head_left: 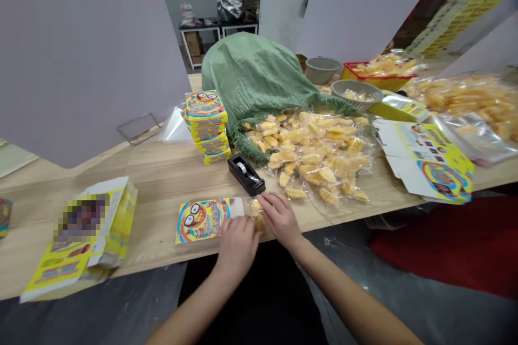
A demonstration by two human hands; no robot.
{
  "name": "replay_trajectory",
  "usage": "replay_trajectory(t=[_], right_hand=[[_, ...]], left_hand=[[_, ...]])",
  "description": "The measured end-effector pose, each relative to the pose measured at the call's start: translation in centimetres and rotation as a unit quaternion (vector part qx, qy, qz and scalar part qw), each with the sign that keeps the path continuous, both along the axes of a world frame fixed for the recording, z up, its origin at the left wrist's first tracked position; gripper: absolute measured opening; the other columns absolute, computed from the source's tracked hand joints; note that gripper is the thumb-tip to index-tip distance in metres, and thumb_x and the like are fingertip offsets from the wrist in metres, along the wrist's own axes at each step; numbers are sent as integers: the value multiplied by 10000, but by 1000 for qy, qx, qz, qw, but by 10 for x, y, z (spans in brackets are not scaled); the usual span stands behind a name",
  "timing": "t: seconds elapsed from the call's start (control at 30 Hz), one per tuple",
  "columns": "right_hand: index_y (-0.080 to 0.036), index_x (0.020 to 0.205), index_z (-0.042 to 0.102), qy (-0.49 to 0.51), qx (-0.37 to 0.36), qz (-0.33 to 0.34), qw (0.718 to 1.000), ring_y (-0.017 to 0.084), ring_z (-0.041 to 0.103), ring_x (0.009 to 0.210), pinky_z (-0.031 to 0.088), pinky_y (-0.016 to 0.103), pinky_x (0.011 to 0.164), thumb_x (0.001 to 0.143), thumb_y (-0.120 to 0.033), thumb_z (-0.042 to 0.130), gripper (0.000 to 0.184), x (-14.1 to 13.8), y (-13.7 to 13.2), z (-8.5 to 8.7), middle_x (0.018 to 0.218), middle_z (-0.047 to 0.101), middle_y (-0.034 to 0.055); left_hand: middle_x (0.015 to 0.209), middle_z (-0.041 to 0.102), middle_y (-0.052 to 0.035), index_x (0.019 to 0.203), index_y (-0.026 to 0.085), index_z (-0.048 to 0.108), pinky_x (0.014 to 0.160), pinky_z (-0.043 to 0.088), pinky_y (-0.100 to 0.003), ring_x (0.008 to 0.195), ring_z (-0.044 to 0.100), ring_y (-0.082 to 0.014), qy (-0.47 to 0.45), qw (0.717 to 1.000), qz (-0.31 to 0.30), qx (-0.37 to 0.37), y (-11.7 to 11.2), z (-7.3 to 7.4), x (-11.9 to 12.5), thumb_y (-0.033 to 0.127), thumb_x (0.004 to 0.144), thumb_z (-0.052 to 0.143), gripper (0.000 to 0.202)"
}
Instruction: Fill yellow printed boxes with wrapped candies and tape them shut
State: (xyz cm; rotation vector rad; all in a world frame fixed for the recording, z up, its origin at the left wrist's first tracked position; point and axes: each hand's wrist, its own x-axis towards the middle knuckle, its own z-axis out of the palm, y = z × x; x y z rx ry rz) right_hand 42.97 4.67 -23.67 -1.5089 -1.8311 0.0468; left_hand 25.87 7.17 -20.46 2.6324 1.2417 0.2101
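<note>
A small yellow printed box (202, 221) with a cartoon face lies flat at the table's front edge, its white end flap sticking out to the right. My left hand (238, 242) is at that end, fingers curled in against the box. A clear plastic packet with a pale yellow piece (256, 207) lies between my hands, partly covered. My right hand (281, 220) pinches the packet from the right with its fingers together. Just beyond stands a black tape dispenser (246, 174). Many similar packets (315, 150) spill from a green woven sack (254, 69).
Finished-looking yellow boxes (208, 126) are stacked behind the dispenser. Flattened cartons (81, 237) lie at left, and another flat carton (429, 161) at right. Grey baskets (324, 69) and a red-rimmed bin (380, 80) stand at the back right. Red fabric (449, 242) shows at the right.
</note>
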Motion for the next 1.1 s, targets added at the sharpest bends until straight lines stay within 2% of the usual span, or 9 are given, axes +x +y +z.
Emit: replay_trajectory(t=[0.1, 0.2, 0.3, 0.4, 0.57, 0.73, 0.9, 0.97, 1.1], right_hand=[[-214, 1326, 542, -16, -35, 35, 999, 242, 545, 1127, 448, 431, 1007, 940, -190, 447, 398, -9, 14, -4, 1190, 644, 91], [-186, 1346, 516, -66, -120, 96, 986, 258, 514, 1190, 442, 441, 1012, 942, -217, 453, 410, -4, 10, -8, 1263, 611, 98], [-172, 1440, 373, -109, -187, 146, 965, 327, 331, 1365, 381, 530, 1054, 892, -397, 551, 618, 3, -5, -12, 1473, 400, 131], [-209, 1468, 312, -131, -184, 148, 963, 344, 191, 1426, 325, 586, 1077, 882, -376, 571, 662, 3, -16, -16, 1527, 303, 110], [-167, 1389, 451, -75, -109, 121, 984, 290, 354, 1367, 449, 490, 1034, 934, -249, 482, 463, -26, -2, -28, 1386, 510, 139], [-196, 1325, 525, -82, -122, 118, 982, 356, 359, 1345, 423, 561, 1018, 898, -260, 538, 433, -65, 22, -27, 1416, 470, 140], [-202, 1300, 533, 70, -179, 91, 977, 344, 414, 1292, 385, 567, 1033, 823, -264, 567, 482, -46, 17, -13, 1384, 469, 162], [-183, 1201, 590, 240, -264, 22, 934, 309, 561, 1123, 463, 539, 953, 826, -272, 512, 394, -39, 14, -11, 1212, 585, 167], [-181, 1087, 614, 554, -429, 40, 712, 239, 668, 927, 524, 451, 871, 807, -267, 467, 328, -65, 25, -6, 1061, 673, 121]], left_hand=[[1328, 567, -82, 1272, 209, 524, 1033, 336, -451, 1210, 513, -232, 9, 993, -101, 61, -19, -18, -14, 167, 954, 380, 351], [1370, 539, -47, 1323, 265, 486, 1073, 303, -435, 1273, 469, -206, 0, 984, -159, 84, -18, -23, -39, 193, 968, 373, 379], [1335, 566, -62, 1297, 290, 520, 1104, 273, -433, 1281, 465, -219, -24, 989, -133, 67, 3, -10, -73, 313, 933, 472, 367], [1480, 375, -155, 1405, 221, 401, 1123, 192, -543, 1380, 304, -339, 28, 998, -44, 37, 36, 1, -100, 584, 761, 621, 771], [1523, 295, -159, 1456, 219, 301, 1130, 147, -529, 1394, 270, -337, 96, 995, -38, 0, 62, -5, -110, 670, 683, 634, 955], [1519, 300, -156, 1465, 222, 279, 1132, 132, -529, 1401, 251, -336, 83, 996, -41, 11, 56, -11, -106, 690, 671, 628, 986], [1518, 307, -145, 1457, 225, 293, 1136, 137, -518, 1397, 259, -323, 76, 996, -51, -7, 56, -4, -108, 674, 681, 632, 958], [1515, 315, -140, 1454, 230, 301, 1136, 137, -519, 1396, 262, -324, 70, 996, -52, -8, 56, -4, -108, 671, 682, 631, 949], [1516, 312, -142, 1466, 236, 276, 1132, 145, -537, 1393, 266, -335, 66, 997, -48, 0, 57, -9, -107, 642, 681, 650, 960]])
